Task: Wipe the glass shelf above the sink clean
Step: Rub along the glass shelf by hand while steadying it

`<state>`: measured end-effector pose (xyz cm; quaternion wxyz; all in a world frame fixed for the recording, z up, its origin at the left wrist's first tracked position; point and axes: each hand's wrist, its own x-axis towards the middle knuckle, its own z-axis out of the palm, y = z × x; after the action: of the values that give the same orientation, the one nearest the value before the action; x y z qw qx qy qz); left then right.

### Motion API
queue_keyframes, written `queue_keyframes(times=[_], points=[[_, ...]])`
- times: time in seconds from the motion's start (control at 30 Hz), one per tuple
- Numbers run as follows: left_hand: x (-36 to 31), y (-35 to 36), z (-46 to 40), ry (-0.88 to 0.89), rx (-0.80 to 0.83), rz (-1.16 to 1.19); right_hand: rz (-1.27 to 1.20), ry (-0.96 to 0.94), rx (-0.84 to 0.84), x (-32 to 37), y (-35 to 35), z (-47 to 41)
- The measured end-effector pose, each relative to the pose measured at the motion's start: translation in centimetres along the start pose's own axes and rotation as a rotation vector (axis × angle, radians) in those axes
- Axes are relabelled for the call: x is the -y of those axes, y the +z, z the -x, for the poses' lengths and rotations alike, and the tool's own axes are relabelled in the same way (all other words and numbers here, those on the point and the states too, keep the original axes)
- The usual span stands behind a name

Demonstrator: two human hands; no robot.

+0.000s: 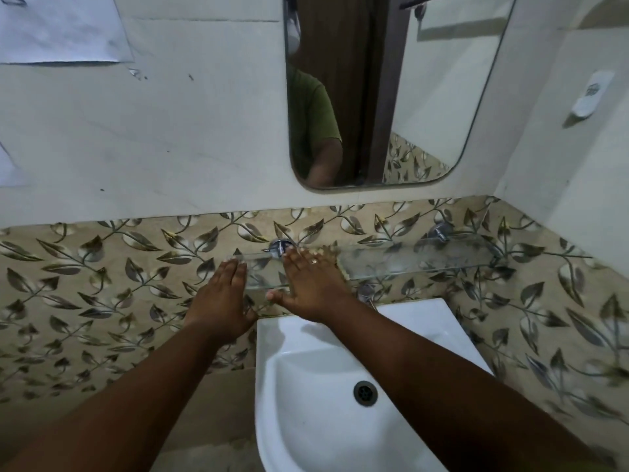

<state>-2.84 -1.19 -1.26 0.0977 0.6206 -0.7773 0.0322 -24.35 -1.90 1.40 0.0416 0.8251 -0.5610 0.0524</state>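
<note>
- We see the glass shelf [408, 258] fixed to the leaf-patterned tile wall [102, 284], running from just past our left fingertips out to the right, well beyond our right fingers.
- Our right hand [311, 284] lies flat, palm down, on the left part of the shelf, fingers straight and together, thumb spread out toward the left over the front edge.
- Under those fingers is a yellowish cloth [335, 258]; only its ragged edge shows, just right of the little finger and a bit past the fingertips. The hand presses on it flat, not clenched around it.
- A ring [313, 261] sits on one finger of that hand.
- Our left hand [223, 301] is open too, fingers straight and close together, fingertips at the shelf's left end. We cannot tell if they touch the glass or hover just by it. It holds nothing.
- A metal bracket [279, 247] holds the shelf just beyond the right fingertips; a second bracket [440, 231] is far to the right of them.
- The glass right of the cloth looks cloudy and streaked.
- The white sink [306, 369] is below both wrists, its drain [365, 392] nearer to us than the fingers.
- A mirror [391, 97] hangs above the shelf, past the fingertips.
</note>
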Motion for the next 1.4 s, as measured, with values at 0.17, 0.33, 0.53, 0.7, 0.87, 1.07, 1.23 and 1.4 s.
queue_keyframes(times=[0.17,0.33,0.53,0.7,0.87,1.07,1.23,1.4], points=[[-0.2,0.0,-0.1,0.006,-0.013,0.003,0.075,-0.050,-0.021,-4.2,-0.3,2.9],[-0.5,-0.2,-0.3,-0.012,-0.016,0.006,0.048,0.073,0.013,-5.3,-1.6,1.5],[-0.9,-0.5,0.0,-0.015,-0.026,-0.007,0.012,0.109,0.007,-2.9,-0.5,-0.3],[-0.7,-0.3,0.1,-0.014,-0.044,-0.022,0.106,-0.065,-0.040,-4.4,0.1,2.8],[-0.8,-0.3,-0.1,-0.021,-0.054,-0.037,0.142,0.020,0.016,-8.3,-1.3,3.6],[-0.8,-0.1,-0.3,-0.036,-0.055,-0.041,0.022,0.152,0.043,-5.4,-1.0,0.6],[-0.8,0.2,-0.1,-0.039,-0.063,-0.036,0.034,0.029,-0.023,-4.8,-0.6,2.2],[-0.8,0.2,-0.2,-0.031,-0.073,-0.033,0.091,0.010,-0.038,-7.7,-0.5,5.9]])
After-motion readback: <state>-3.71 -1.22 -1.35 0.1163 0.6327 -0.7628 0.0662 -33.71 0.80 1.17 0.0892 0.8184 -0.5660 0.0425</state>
